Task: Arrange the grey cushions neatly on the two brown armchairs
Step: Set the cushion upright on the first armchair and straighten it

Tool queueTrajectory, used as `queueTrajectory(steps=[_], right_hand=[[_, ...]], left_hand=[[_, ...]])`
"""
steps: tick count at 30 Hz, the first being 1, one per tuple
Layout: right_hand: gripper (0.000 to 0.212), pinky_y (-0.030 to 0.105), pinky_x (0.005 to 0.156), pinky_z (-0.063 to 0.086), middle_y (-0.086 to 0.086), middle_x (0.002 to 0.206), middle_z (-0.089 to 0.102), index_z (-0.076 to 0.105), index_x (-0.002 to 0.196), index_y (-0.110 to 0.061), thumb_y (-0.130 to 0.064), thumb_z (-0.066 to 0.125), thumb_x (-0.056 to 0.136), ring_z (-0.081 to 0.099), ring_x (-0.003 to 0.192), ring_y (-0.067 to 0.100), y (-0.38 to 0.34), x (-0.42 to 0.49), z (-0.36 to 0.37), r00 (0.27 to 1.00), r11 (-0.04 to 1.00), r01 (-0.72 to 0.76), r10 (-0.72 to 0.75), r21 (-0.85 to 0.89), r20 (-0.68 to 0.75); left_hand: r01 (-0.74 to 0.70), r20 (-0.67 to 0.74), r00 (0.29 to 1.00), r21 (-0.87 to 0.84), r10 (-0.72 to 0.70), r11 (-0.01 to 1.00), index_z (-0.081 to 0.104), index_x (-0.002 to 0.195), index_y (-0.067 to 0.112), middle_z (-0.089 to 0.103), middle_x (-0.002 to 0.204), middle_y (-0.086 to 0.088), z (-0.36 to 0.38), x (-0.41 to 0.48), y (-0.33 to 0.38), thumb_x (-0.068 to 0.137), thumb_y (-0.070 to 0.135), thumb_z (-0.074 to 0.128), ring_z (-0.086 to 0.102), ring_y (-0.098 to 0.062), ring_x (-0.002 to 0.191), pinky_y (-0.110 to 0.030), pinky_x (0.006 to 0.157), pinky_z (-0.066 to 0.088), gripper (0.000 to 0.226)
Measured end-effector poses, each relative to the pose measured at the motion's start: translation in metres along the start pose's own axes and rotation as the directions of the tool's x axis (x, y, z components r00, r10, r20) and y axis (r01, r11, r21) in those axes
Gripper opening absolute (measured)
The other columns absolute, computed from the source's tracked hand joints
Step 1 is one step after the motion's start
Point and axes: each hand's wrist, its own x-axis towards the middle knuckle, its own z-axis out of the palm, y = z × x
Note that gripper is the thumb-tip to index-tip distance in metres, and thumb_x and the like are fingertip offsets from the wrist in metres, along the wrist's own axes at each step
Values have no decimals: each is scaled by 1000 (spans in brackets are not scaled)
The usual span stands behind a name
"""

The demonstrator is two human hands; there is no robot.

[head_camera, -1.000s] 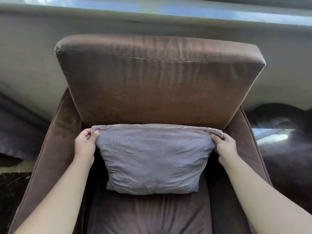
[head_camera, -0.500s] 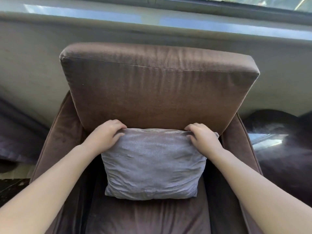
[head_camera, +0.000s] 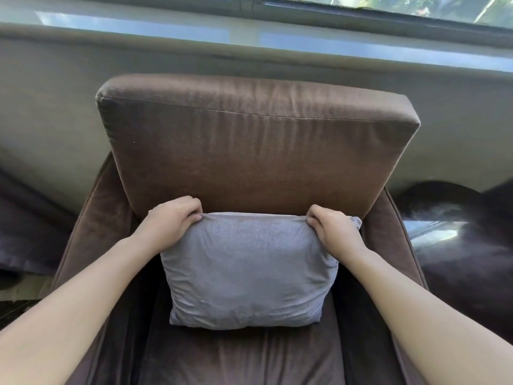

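hands (head_camera: 249,226) on grey cushion (head_camera: 247,273), apparently unlabelled

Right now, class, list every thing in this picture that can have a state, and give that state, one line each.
grey cushion: upright on the seat, leaning against the backrest, creased, gripped at both top corners.
left hand: closed on the cushion's top left corner.
right hand: closed on the cushion's top right corner.
brown armchair: holds one cushion, backrest bare above it.
window: only its lower edge shows; open or shut cannot be told.
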Motion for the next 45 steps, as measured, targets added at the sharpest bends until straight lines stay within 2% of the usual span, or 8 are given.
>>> queueTrajectory(steps=[8,12,18,24,29,34,39,45], right_hand=[[16,37,70,41,4,74,64,51,89,-13,-21,45,100,59,76,24,-4,-11,12,998,995,-57,58,75,-1],[14,39,73,37,-1,68,65,47,89,-27,-31,40,100,60,73,21,-2,-22,1,994,997,-75,72,31,87],[19,46,83,41,-7,74,67,48,85,-31,-35,36,99,64,79,21,-4,-18,-6,981,992,-126,121,25,155],[18,44,81,46,3,87,66,49,90,-26,-34,36,100,61,87,30,-6,-3,26,943,978,-209,208,-26,261],[19,37,69,37,5,92,57,63,90,-14,-23,48,97,57,87,29,-14,8,36,985,985,-170,170,-32,-2],[19,34,68,27,3,90,57,65,89,-16,-26,51,97,57,84,28,-14,17,22,986,984,-146,137,-102,-93],[18,34,68,22,0,89,54,65,88,-18,-26,51,97,55,81,27,-13,12,22,987,981,-143,131,-132,-95],[17,38,75,40,6,99,57,62,107,-16,-24,52,95,58,98,31,-18,25,18,983,984,-149,158,-97,91]], left_hand=[[115,49,992,17,-115,993,52,88,27,61,88,12,10,0,12,100,25,49,58,-11,90,-42,74,44,13],[170,211,963,0,-166,985,43,86,32,61,71,7,-4,-12,14,101,33,44,60,-17,74,-40,70,47,15],[180,366,921,-107,-129,978,54,82,30,64,68,5,-20,-5,13,97,28,55,59,-11,67,-28,65,47,16],[263,297,924,-33,-242,964,50,78,30,62,74,7,13,9,5,97,28,55,60,-21,77,-41,73,51,20],[248,71,964,104,-256,963,55,87,27,69,89,4,27,10,7,97,31,52,64,-30,86,-46,77,53,11],[195,-117,976,123,-181,973,62,88,20,71,83,-2,23,11,12,94,28,57,66,-33,79,-45,73,53,11],[208,-124,973,120,-194,971,64,90,18,63,79,-5,26,9,11,95,27,58,62,-35,78,-51,73,53,12],[189,-38,982,129,-185,974,61,90,20,66,88,1,22,10,8,94,29,57,61,-27,89,-46,84,49,10]])
